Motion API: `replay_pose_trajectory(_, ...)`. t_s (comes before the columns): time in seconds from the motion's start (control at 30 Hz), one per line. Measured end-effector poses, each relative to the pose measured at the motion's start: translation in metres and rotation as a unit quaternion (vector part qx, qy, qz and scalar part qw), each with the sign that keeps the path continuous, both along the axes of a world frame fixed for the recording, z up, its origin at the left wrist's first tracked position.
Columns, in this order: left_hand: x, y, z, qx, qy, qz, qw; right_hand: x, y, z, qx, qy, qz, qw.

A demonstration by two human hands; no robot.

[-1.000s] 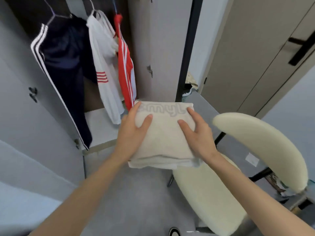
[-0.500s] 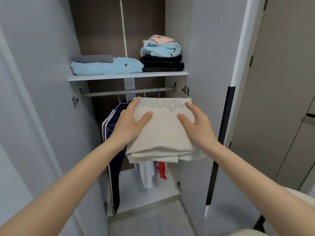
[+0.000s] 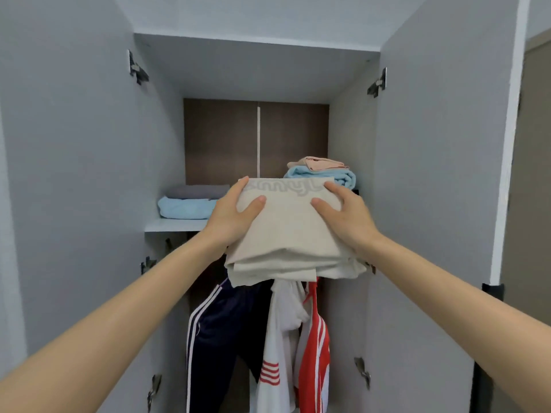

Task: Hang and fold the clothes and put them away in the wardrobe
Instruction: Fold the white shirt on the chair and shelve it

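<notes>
Fingers (image 3: pixel 242 183) either side of folded garment (image 3: pixel 286 234)

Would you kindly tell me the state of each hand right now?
Left hand: holding the folded beige garment, thumb on top.
Right hand: holding its other side, thumb on top.

Folded beige fabric garment (image 3: pixel 290 231) with pale lettering at its far edge, held level before the white shelf (image 3: pixel 176 225) of the open grey wardrobe (image 3: pixel 89 174), folded grey cloth (image 3: pixel 196 192) on folded light-blue cloth (image 3: pixel 185 207) at shelf's left, navy white-striped trousers (image 3: pixel 220 338) hanging below
</notes>
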State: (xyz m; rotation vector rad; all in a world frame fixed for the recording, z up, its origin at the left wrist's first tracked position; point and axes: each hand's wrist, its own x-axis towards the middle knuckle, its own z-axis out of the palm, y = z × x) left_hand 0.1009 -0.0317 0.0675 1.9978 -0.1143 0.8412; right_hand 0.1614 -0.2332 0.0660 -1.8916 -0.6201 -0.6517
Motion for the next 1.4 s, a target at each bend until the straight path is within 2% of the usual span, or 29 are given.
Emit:
replay_pose_trajectory(0.17,0.066,0.028,0.028,-0.002,-0.01,0.031,0.999,0.073,0.028,0.031,-0.01,0.0,0.042,0.999)
replay_pose_trajectory(0.43,0.183,0.092,0.048,-0.027,-0.015,0.058,0.998,0.192,0.097,0.058,-0.026,-0.004,0.046,0.999)
replay_pose_trajectory(0.63,0.291,0.149,0.06,-0.034,-0.03,0.042,0.998,0.293,0.155,0.074,-0.062,-0.02,-0.005,0.998)
replay_pose_trajectory(1.0,0.484,0.222,0.078,0.013,0.033,0.017,0.999,0.459,0.23,0.095,-0.18,-0.009,-0.126,0.976)
replay_pose_trajectory(1.1,0.511,0.231,0.065,0.077,0.115,0.033,0.99,0.483,0.241,0.08,-0.248,-0.001,-0.136,0.959)
replay_pose_trajectory(1.2,0.523,0.232,0.056,0.218,0.197,0.101,0.95,0.495,0.244,0.06,-0.343,0.066,-0.137,0.927)
replay_pose_trajectory(1.27,0.518,0.224,0.06,0.337,0.179,0.178,0.907,0.498,0.242,0.057,-0.374,0.066,-0.15,0.913)
replay_pose_trajectory(1.33,0.512,0.214,0.072,0.41,0.102,0.224,0.878,0.499,0.245,0.064,-0.364,0.018,-0.149,0.919)
replay_pose_trajectory(1.4,0.515,0.209,0.083,0.416,0.062,0.194,0.886,0.497,0.253,0.072,-0.333,-0.003,-0.122,0.935)
